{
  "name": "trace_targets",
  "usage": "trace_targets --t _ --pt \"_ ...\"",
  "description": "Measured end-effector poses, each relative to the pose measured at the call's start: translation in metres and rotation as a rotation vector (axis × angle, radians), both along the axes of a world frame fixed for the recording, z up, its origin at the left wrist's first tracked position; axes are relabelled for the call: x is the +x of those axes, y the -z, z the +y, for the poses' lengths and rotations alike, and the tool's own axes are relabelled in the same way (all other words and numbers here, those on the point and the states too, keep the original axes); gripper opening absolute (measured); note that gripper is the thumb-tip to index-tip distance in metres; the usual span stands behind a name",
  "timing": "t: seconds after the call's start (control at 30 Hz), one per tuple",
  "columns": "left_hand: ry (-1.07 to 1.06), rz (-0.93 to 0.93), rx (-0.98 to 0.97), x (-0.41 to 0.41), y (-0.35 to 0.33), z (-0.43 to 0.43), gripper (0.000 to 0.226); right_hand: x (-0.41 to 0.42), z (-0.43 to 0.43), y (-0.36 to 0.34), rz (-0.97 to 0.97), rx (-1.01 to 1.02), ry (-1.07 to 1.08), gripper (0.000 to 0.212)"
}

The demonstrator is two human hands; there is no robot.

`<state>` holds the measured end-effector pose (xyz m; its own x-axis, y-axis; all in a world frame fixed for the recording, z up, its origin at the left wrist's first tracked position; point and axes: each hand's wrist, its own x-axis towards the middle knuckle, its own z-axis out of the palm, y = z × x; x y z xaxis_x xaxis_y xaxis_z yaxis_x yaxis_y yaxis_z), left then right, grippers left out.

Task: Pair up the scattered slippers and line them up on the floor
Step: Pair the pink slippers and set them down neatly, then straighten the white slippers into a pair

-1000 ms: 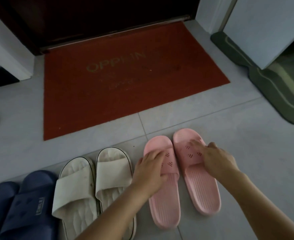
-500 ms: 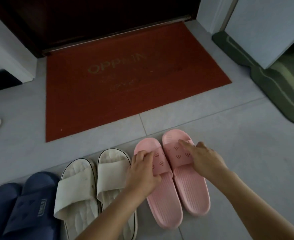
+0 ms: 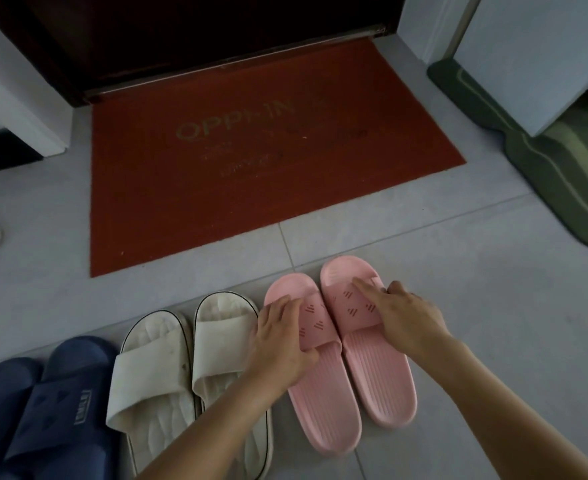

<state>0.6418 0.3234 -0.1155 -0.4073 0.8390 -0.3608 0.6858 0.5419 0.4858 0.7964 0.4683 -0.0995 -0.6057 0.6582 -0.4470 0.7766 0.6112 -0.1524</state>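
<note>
Grey tiles (image 3: 493, 306): left hand (image 3: 278, 344) grips pink slipper (image 3: 323, 407), right hand (image 3: 410, 320) presses its mate (image 3: 382, 379).

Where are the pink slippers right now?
Head view, lower centre: pink slippers lie just right of the white slippers, left hand and right hand on their straps.

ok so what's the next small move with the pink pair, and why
Probably just lift both hands away. The left pink slipper, gripped at its strap by the left hand, and the right pink slipper, under the right hand, lie side by side, touching, toes roughly in line with the white pair beside them.
</note>
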Motion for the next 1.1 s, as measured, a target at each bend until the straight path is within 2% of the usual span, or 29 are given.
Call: trace_targets --t 0.3,0.43,0.53,0.67,0.8,0.97,1.1 --pt "0.001 -0.041 -0.02 -0.007 0.005 0.005 0.087 -0.003 0.0 -0.008 -0.019 -0.016 0.001 0.073" --pt "0.039 -0.08 -0.042 -0.009 -0.001 0.005 0.097 -0.012 -0.008 -0.02 -0.063 -0.069 -0.022 0.098" --pt "0.036 -0.097 -0.059 -0.023 -0.018 0.001 0.11 -0.043 -0.022 -0.031 0.091 -0.073 -0.139 0.105" --pt "0.055 0.052 -0.056 -0.074 -0.056 -0.025 0.1 -0.118 -0.05 -0.044 0.34 -0.263 -0.308 0.09" --pt "-0.029 0.143 -0.118 -0.149 -0.115 -0.09 0.094 -0.188 -0.085 -0.061 0.484 -0.413 -0.471 0.081" --pt "-0.194 0.113 -0.187 -0.23 -0.166 -0.195 0.088 -0.235 -0.115 -0.075 0.357 -0.444 -0.748 0.077" --pt "-0.466 0.092 -0.009 -0.3 -0.169 -0.257 0.079 -0.289 -0.14 -0.091 0.184 -0.359 -0.886 0.077"
